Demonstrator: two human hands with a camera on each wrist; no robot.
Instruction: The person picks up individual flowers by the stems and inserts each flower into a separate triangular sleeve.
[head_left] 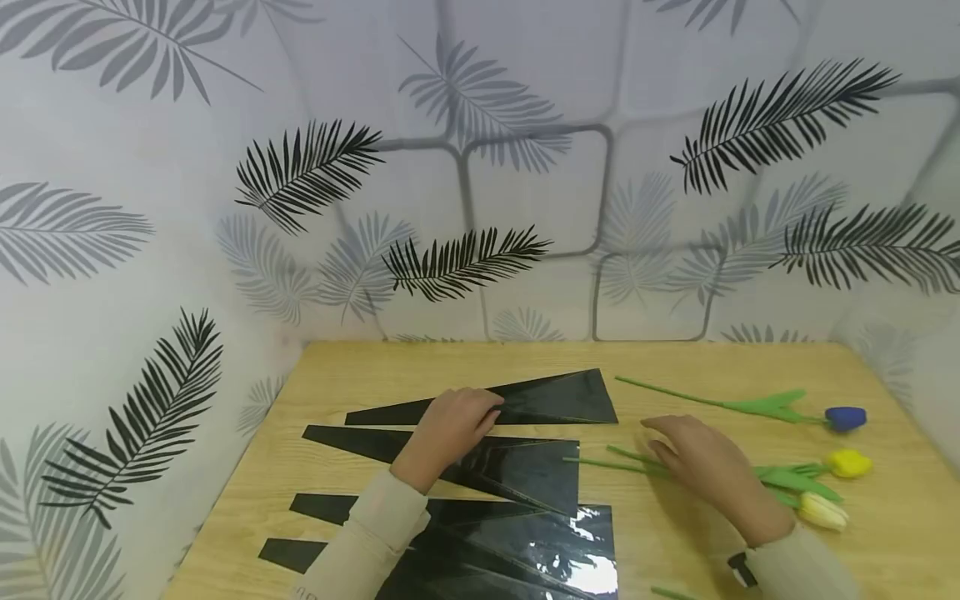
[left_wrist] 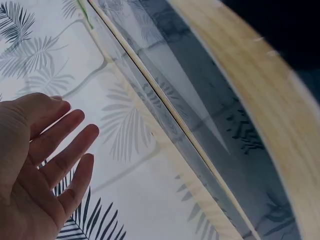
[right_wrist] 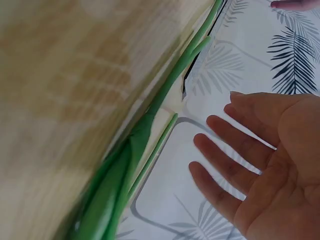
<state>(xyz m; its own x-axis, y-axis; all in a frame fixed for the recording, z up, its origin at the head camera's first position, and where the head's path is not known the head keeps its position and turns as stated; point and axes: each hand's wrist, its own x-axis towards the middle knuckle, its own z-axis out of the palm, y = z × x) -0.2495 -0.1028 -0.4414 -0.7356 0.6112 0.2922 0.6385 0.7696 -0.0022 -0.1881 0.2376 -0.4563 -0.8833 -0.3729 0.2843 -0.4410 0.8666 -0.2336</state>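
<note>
My left hand (head_left: 453, 429) is over the upper tapered black plastic sleeves, with the back sleeve (head_left: 558, 398) and the second sleeve (head_left: 528, 471) partly hidden under it. In the left wrist view its fingers (left_wrist: 67, 172) are spread, relaxed and hold nothing. My right hand (head_left: 708, 467) hovers above the green stems of a yellow artificial tulip (head_left: 849, 463) and a cream tulip (head_left: 823, 511). Its fingers (right_wrist: 227, 150) are loosely extended in the right wrist view, with nothing between them. Farther back lies a blue tulip (head_left: 845, 418).
More glossy black sleeves (head_left: 562, 537) lie overlapping at the front, partly behind my left sleeve. Another green stem (head_left: 671, 593) shows at the bottom edge. The wooden table (head_left: 465, 357) ends at a wall (head_left: 532, 200) with a leaf pattern.
</note>
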